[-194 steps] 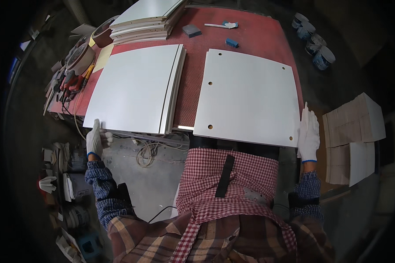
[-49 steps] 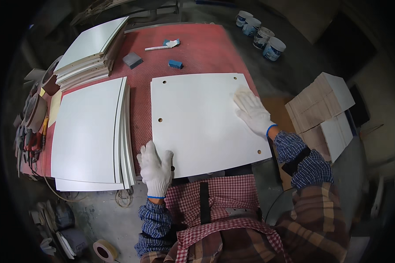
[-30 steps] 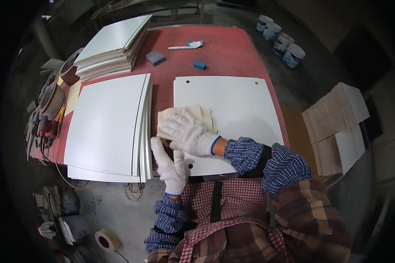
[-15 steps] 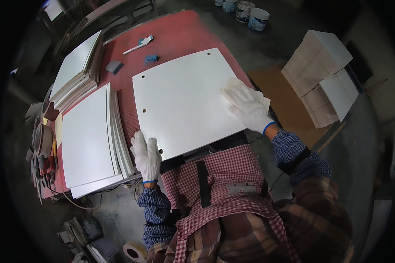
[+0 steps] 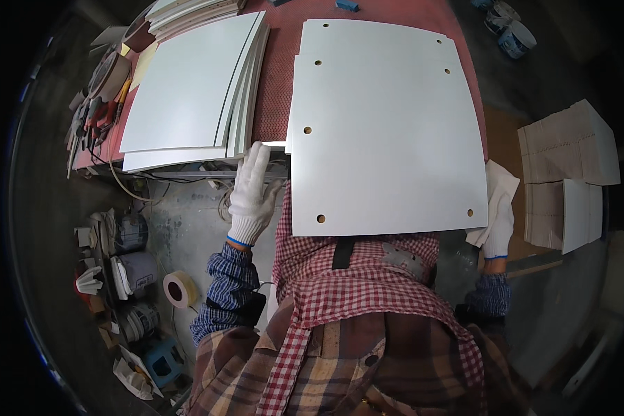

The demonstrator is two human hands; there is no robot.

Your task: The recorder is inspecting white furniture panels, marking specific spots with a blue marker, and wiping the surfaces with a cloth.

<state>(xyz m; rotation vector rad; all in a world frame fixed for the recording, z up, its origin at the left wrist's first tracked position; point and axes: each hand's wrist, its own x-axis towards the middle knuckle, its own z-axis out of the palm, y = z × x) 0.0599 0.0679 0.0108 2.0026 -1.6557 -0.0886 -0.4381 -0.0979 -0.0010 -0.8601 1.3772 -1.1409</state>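
Note:
A white panel (image 5: 395, 139) with several drilled holes lies over the near edge of the red-topped table (image 5: 274, 104), its front reaching over my checked apron. Another white edge shows beneath its left side. My left hand (image 5: 252, 194), in a white knit glove, is open with its fingers stretched out, just left of the panel. At the panel's near right corner, my gloved right hand (image 5: 499, 236) is closed on a pale cloth (image 5: 502, 193). The cloth and panel hide most of those fingers.
Left of the panel is a stack of white boards (image 5: 191, 87), with a second stack (image 5: 194, 17) behind. Tape rolls (image 5: 109, 76) and hand tools (image 5: 100, 118) crowd the table's left end. Stacked boards (image 5: 558, 149) stand on the floor at right; buckets (image 5: 516, 39) are far right.
The head view has shifted. The holed panel now extends nearer my body, with more holes showing. My right hand has moved off the panel's top to its near right corner, cloth with it.

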